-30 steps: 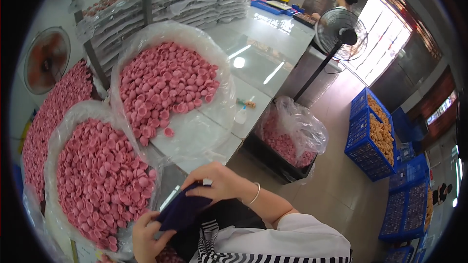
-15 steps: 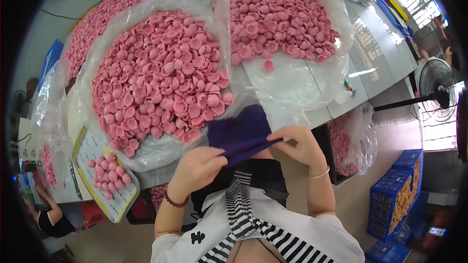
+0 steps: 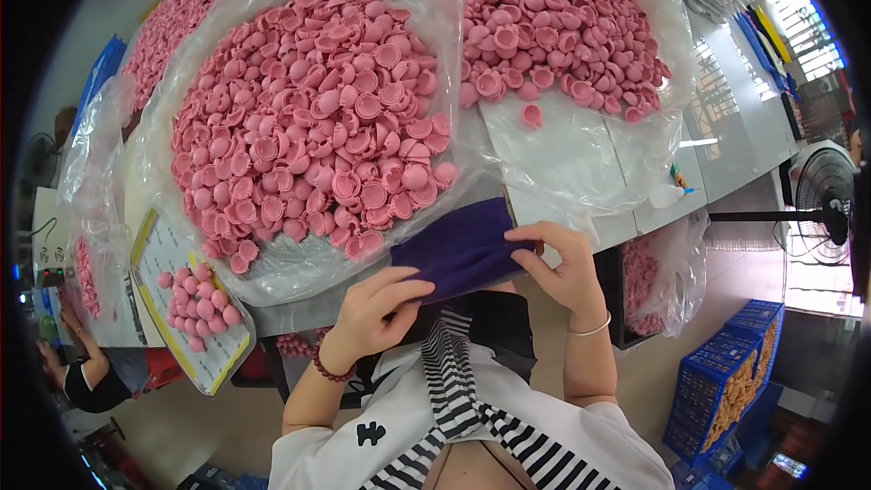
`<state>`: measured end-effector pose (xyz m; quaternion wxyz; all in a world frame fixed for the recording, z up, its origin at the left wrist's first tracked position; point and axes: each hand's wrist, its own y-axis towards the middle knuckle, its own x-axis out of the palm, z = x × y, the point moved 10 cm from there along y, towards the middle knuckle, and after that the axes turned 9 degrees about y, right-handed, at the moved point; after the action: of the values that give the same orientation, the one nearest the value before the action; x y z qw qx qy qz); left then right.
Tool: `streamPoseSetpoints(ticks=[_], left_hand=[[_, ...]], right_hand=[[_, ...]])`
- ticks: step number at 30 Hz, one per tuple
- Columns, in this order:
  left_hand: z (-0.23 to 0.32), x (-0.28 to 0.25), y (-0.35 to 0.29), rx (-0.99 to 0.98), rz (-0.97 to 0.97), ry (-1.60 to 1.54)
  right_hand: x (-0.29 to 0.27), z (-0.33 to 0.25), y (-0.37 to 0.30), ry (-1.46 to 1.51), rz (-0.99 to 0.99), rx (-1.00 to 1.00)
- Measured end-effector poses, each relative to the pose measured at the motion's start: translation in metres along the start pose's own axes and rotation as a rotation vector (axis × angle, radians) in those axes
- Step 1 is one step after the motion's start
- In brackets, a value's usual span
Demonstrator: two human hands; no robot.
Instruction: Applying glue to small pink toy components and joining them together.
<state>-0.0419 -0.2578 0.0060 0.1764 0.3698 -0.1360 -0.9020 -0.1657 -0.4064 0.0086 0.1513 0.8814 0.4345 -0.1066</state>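
A dark purple piece of cloth (image 3: 463, 249) is stretched between my two hands, just in front of the table's near edge. My left hand (image 3: 376, 308) pinches its lower left corner between thumb and fingers. At the opposite side, my right hand (image 3: 558, 263) grips the right edge the same way. Beyond the cloth, a heap of pink half-round shells (image 3: 308, 118) lies on a clear plastic sheet, and a second heap of pink shells (image 3: 553, 23) is to the far right.
A yellow-edged tray (image 3: 213, 358) at the left bears several pink balls (image 3: 198, 307). Blue crates (image 3: 726, 381) stand on the floor at right, below a fan (image 3: 824, 191). A black bin (image 3: 626, 295) with pink pieces sits under the table. Another person's arm (image 3: 86, 345) shows at far left.
The cloth, still in both hands, is spread wider and flatter. My right hand has shifted slightly right. The whole view has shifted a little.
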Motion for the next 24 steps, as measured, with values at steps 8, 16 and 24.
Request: streamPoseSetpoints(ticks=[8, 16, 24], left_hand=[[-0.002, -0.018, 0.009, -0.129, 0.2, 0.389], [-0.013, 0.052, -0.016, -0.068, -0.399, 0.575], [-0.002, 0.047, -0.028, -0.029, -0.463, 0.598]], right_hand=[[0.005, -0.023, 0.007, -0.457, 0.33, -0.261], [0.078, 0.009, -0.021, -0.715, -0.279, -0.02], [0.079, 0.003, -0.034, -0.742, -0.334, -0.015]])
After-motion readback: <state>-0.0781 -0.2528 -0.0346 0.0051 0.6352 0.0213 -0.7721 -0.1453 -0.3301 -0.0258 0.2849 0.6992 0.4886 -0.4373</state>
